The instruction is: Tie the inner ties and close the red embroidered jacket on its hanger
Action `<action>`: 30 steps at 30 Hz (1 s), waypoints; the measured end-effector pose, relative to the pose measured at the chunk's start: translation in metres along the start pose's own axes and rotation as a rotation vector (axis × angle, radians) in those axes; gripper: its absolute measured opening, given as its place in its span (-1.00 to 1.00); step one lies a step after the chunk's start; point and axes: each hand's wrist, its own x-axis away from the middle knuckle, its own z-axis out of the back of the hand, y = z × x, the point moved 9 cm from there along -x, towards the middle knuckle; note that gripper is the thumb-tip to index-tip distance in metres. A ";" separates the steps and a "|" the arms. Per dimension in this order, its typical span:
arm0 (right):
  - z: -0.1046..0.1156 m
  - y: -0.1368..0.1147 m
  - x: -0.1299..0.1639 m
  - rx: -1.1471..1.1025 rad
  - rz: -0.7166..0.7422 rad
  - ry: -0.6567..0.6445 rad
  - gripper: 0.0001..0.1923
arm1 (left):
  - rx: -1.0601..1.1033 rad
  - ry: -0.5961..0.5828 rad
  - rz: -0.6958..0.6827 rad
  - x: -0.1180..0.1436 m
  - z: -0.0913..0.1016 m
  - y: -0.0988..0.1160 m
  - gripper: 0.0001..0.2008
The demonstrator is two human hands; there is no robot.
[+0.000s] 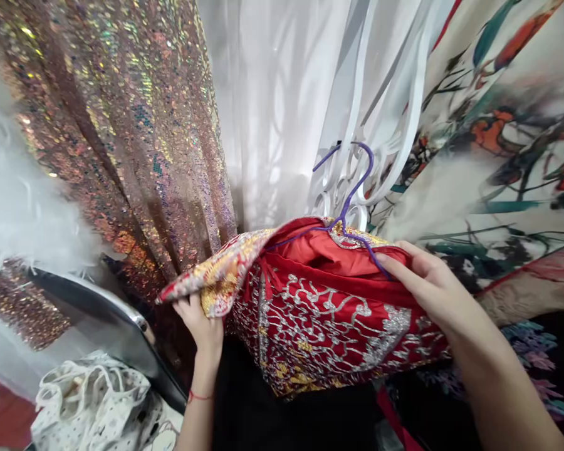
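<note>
Sequin curtain beside white drapes

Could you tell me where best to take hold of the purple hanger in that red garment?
Probably at its hook, from above: it stands clear of the red garment, while the arms lie buried in the neckline beside the right hand.
</note>
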 end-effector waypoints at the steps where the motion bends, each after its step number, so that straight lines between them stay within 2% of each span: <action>1: 0.001 0.001 0.000 -0.016 -0.018 -0.025 -0.59 | 0.050 0.042 -0.007 -0.016 0.012 0.010 -0.69; 4: 0.018 0.004 -0.004 -0.052 -0.050 -0.011 -0.62 | 0.196 0.157 -0.106 -0.059 0.040 0.047 -0.79; 5: 0.026 0.005 -0.006 -0.032 -0.036 0.013 -0.63 | 0.211 0.148 -0.140 -0.072 0.041 0.058 -0.81; 7: 0.036 0.009 -0.013 0.048 -0.013 -0.011 -0.66 | 0.180 0.021 -0.198 -0.092 0.024 0.071 -0.82; 9: 0.036 0.022 -0.019 0.151 -0.046 -0.143 -0.68 | 0.124 -0.216 -0.221 -0.101 -0.008 0.069 -0.80; 11: 0.035 0.038 -0.020 0.217 -0.106 -0.272 -0.67 | 0.091 -0.387 -0.230 -0.097 -0.032 0.061 -0.75; 12: 0.037 0.043 -0.018 0.220 -0.124 -0.296 -0.66 | 0.086 -0.413 -0.236 -0.095 -0.036 0.057 -0.72; 14: 0.046 0.044 -0.014 0.164 -0.100 -0.222 -0.61 | 0.079 -0.352 -0.246 -0.091 -0.025 0.053 -0.66; 15: 0.055 0.040 -0.011 0.111 -0.059 -0.120 -0.59 | 0.066 -0.289 -0.249 -0.090 -0.013 0.055 -0.65; 17: 0.076 0.026 0.000 0.030 0.069 0.167 -0.62 | 0.004 -0.176 -0.245 -0.088 0.013 0.061 -0.66; 19: 0.094 0.008 0.016 0.070 0.236 0.476 -0.72 | -0.107 -0.099 -0.238 -0.086 0.036 0.072 -0.70; 20: 0.096 0.002 0.020 0.128 0.302 0.559 -0.74 | -0.171 -0.094 -0.230 -0.084 0.042 0.076 -0.72; 21: 0.093 0.000 0.019 0.178 0.333 0.555 -0.73 | -0.232 -0.124 -0.219 -0.080 0.043 0.079 -0.73; 22: 0.086 0.004 0.013 0.198 0.324 0.472 -0.70 | -0.284 -0.185 -0.209 -0.075 0.038 0.081 -0.75; 24: 0.067 0.024 -0.003 0.138 0.227 0.210 -0.60 | -0.361 -0.348 -0.216 -0.058 0.021 0.082 -0.78; 25: 0.061 0.033 -0.006 0.081 0.178 0.119 -0.56 | -0.379 -0.407 -0.235 -0.048 0.013 0.084 -0.80; 26: 0.059 0.040 -0.006 0.016 0.147 0.086 -0.54 | -0.382 -0.435 -0.264 -0.037 0.007 0.088 -0.82; 27: 0.060 0.044 -0.003 -0.048 0.133 0.105 -0.53 | -0.369 -0.429 -0.301 -0.028 0.005 0.095 -0.83; 30: 0.061 0.045 0.014 -0.213 0.115 0.224 -0.53 | -0.279 -0.324 -0.446 -0.003 0.012 0.129 -0.86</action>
